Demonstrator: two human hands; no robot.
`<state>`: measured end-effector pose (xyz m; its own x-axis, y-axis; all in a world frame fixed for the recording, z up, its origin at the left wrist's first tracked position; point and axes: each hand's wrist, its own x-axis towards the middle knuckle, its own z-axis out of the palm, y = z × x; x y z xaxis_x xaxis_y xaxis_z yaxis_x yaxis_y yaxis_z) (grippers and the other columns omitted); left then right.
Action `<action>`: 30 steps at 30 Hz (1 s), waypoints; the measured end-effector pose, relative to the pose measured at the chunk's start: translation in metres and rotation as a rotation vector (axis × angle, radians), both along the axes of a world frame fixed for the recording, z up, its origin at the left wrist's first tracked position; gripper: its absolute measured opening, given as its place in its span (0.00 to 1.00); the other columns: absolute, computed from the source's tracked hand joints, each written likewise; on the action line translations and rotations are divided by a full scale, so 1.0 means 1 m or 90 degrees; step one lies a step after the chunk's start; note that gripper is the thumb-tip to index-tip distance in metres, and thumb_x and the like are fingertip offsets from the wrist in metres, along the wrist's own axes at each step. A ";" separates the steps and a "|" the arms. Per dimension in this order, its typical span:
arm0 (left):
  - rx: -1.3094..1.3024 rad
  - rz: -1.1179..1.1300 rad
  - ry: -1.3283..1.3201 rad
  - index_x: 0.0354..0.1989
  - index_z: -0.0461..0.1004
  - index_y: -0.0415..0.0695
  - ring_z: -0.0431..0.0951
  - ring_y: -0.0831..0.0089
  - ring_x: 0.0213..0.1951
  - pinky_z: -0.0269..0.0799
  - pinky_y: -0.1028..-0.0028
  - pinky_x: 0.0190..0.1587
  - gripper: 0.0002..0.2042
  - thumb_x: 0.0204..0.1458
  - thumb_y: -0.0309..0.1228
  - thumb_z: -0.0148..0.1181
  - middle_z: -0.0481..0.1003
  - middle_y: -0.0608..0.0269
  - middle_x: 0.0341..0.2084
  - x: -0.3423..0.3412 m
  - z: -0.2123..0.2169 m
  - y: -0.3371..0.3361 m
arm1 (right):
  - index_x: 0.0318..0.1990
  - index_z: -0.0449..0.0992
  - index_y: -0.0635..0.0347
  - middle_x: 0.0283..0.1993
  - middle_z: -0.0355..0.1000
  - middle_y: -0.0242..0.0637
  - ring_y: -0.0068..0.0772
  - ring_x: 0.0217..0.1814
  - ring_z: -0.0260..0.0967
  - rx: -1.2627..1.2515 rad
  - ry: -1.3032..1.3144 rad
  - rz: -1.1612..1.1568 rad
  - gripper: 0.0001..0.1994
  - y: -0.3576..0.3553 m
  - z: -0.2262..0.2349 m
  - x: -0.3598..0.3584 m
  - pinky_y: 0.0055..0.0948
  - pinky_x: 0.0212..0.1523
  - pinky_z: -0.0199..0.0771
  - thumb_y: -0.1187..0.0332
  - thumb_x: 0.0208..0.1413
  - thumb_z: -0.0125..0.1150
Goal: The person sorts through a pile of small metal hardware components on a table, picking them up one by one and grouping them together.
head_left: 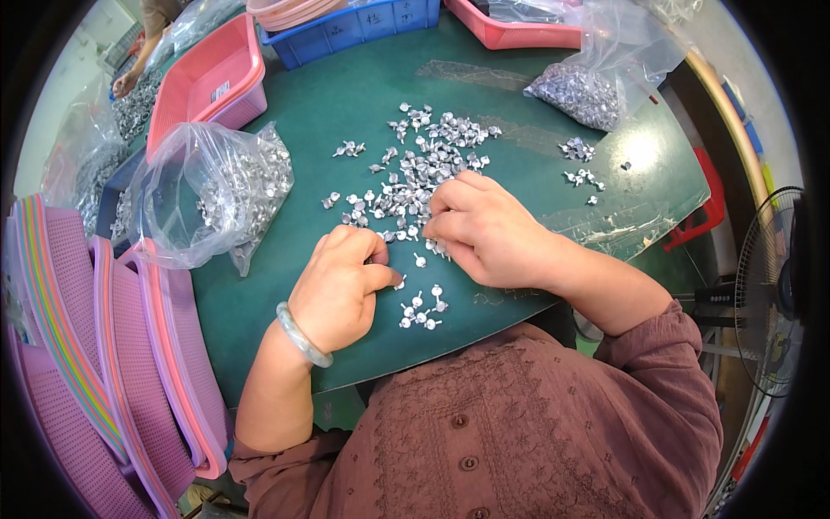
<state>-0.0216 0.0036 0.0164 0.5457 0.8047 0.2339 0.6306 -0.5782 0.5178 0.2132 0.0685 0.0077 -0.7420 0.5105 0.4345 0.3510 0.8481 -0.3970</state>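
Note:
Several small silver metal parts (424, 164) lie scattered on a dark green table (346, 95). My right hand (484, 229) rests at the near edge of that pile, fingers curled and pinching some parts. My left hand (341, 285), with a pale green bangle (303, 336) on the wrist, is curled just left of it, thumb and fingers closed; whether a part sits in them is hidden. A few sorted parts (421, 310) lie on the table just in front of both hands.
A clear bag of silver parts (212, 195) lies left, another bag (588, 86) far right. Pink baskets (212, 82), a blue crate (354, 26), stacked purple trays (130, 346). Another person's hand (125, 84) far left. A fan (774, 294) at right.

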 end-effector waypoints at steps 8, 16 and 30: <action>0.061 0.058 0.035 0.38 0.82 0.46 0.70 0.61 0.41 0.65 0.65 0.47 0.17 0.41 0.17 0.55 0.70 0.62 0.34 0.015 -0.008 -0.002 | 0.31 0.81 0.57 0.37 0.70 0.34 0.40 0.43 0.66 -0.003 -0.010 -0.013 0.08 0.004 0.003 0.006 0.35 0.46 0.67 0.78 0.41 0.60; 0.017 -0.002 0.027 0.36 0.83 0.46 0.70 0.61 0.41 0.64 0.66 0.49 0.18 0.38 0.15 0.54 0.69 0.61 0.33 0.011 -0.006 -0.002 | 0.31 0.81 0.57 0.37 0.70 0.34 0.40 0.43 0.66 -0.027 -0.027 0.013 0.09 0.000 -0.002 0.015 0.37 0.46 0.66 0.78 0.42 0.57; 0.014 -0.016 0.016 0.32 0.83 0.46 0.70 0.61 0.40 0.65 0.66 0.48 0.15 0.38 0.16 0.56 0.70 0.62 0.33 0.013 -0.005 -0.002 | 0.37 0.80 0.58 0.38 0.69 0.35 0.41 0.43 0.66 -0.039 -0.066 0.041 0.13 -0.004 0.000 0.022 0.35 0.47 0.68 0.79 0.41 0.61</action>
